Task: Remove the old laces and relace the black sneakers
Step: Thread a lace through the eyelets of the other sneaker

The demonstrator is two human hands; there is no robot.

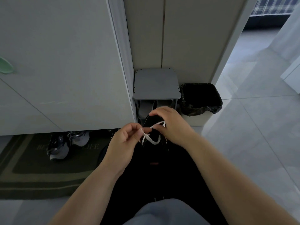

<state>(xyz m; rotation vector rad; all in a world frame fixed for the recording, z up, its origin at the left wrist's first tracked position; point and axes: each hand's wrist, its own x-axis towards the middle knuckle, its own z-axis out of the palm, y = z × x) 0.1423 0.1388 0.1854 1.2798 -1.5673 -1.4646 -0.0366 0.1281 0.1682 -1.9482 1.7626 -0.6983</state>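
Black sneaker (150, 120) dim, mostly hidden; white lace (151, 140) loops across it.

Two bare forearms are seen, the left forearm (90, 189) and the right forearm (227, 168), uncovered all the way back to the near edge. The left hand (123, 140) and right hand (172, 125) are bare as well. Black trousers (162, 181) are worn, lost in shadow, with a small reddish mark (154, 163) caught on the dark cloth. At the near edge, a pale grey-blue garment (165, 211) is glimpsed.
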